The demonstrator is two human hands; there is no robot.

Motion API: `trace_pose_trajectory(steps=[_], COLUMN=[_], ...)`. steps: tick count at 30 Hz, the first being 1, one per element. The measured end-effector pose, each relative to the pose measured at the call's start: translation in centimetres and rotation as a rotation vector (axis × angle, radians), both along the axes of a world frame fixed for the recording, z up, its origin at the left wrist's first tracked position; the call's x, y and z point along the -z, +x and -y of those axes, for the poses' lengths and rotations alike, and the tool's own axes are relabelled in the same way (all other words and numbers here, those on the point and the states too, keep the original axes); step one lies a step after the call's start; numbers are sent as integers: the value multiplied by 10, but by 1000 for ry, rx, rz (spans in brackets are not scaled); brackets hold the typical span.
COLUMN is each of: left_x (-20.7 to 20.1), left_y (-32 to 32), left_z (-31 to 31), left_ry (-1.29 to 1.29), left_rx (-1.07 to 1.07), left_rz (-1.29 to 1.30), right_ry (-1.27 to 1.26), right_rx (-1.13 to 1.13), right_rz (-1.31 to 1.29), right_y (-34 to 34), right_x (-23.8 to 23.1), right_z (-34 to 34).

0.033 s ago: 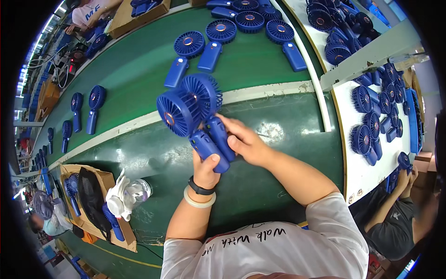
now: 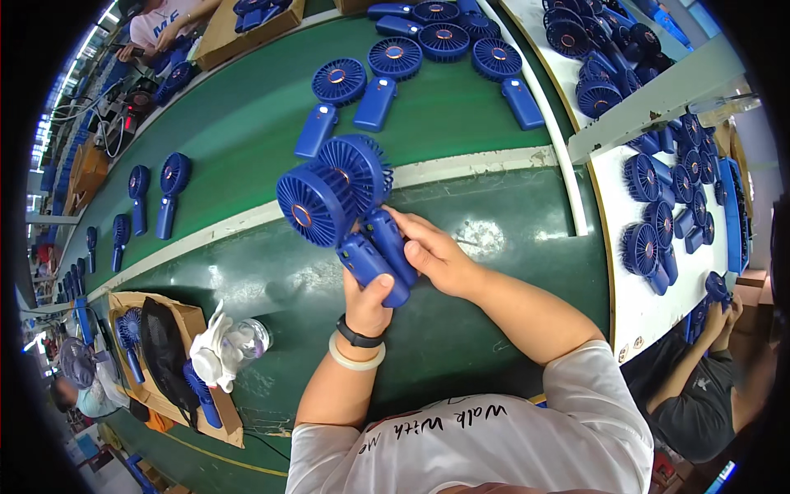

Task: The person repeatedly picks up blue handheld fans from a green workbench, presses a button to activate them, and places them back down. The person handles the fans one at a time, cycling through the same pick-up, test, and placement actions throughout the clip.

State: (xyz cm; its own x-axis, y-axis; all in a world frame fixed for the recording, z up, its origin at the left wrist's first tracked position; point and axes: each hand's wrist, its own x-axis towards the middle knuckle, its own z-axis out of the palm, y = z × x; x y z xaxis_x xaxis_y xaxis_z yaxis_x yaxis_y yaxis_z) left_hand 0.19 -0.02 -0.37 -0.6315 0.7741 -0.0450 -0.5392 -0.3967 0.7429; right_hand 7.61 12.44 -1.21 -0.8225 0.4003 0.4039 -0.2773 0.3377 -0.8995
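Two blue handheld fans are held side by side above the green worktop. The left fan (image 2: 311,206) has its round grille toward the far left, and its handle is gripped in my left hand (image 2: 367,306), thumb along the handle. Partly behind it is the right fan (image 2: 364,169), its handle between the thumb and fingers of my right hand (image 2: 434,257). The two heads overlap and the handles lie against each other. Small openings show at the tops of both handles. A dark wristband (image 2: 359,333) and a pale bangle (image 2: 355,356) are on my left wrist.
Several blue fans (image 2: 339,81) lie on the green conveyor belt (image 2: 247,140) beyond a pale rail. At left, a cardboard tray (image 2: 177,317) holds fans and a black pouch, beside white gloves (image 2: 216,350) and a clear jar (image 2: 251,337). More fans fill the white table (image 2: 613,280) near a co-worker.
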Motion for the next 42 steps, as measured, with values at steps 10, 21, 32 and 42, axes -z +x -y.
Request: trace_pose_trajectory(steps=[10, 21, 32, 42], left_x=[-5, -9, -3, -2], left_y=[-1, -2, 1, 0], left_z=[0, -3, -4, -3], left_ry=[-172, -188, -146, -171], left_rx=[66, 71, -27, -20], left_rz=[-138, -171, -64, -85], right_ry=[751, -48, -1537, -1324], right_rx=[519, 641, -704, -540], right_rz=[189, 273, -302, -209], right_y=[-97, -70, 32, 26], right_x=[2, 1, -18, -8], right_z=[-94, -141, -35, -45])
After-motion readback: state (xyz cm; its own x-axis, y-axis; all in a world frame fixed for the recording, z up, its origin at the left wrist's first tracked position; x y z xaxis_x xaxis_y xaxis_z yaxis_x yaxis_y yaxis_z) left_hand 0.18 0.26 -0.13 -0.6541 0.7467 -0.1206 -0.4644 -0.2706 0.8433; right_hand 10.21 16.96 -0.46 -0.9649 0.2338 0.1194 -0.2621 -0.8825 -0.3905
